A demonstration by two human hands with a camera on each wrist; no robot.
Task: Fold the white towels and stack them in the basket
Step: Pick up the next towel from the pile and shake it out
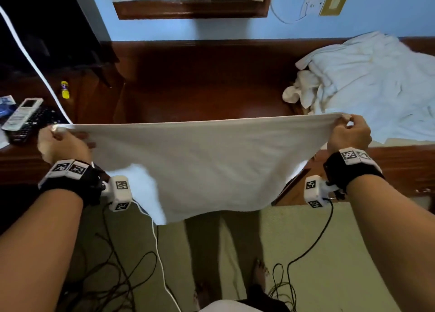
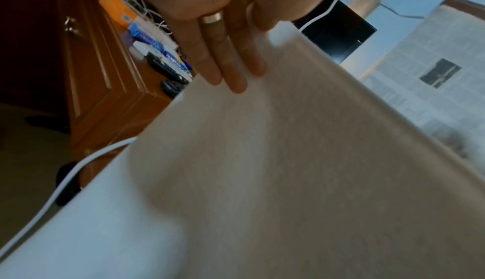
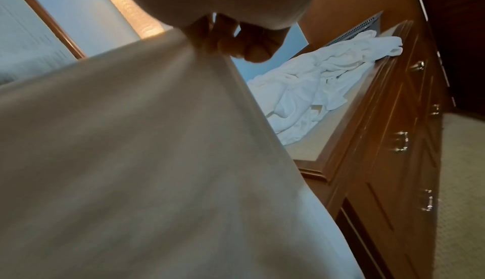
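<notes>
Both hands, left hand (image 1: 62, 144) and right hand (image 1: 348, 135), have fingers pinched on the top corners of a white towel (image 1: 200, 165), stretched out above the wooden dresser (image 1: 200, 81).

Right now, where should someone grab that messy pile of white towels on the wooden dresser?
Judging by its shape, take the crumpled pile of white towels at its loose rolled end, coming from the left: that end sticks out over bare wooden dresser top.

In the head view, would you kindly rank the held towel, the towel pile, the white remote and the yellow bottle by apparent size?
1. Held towel, though nearest the camera.
2. Towel pile, partly cut off.
3. White remote.
4. Yellow bottle.
</notes>
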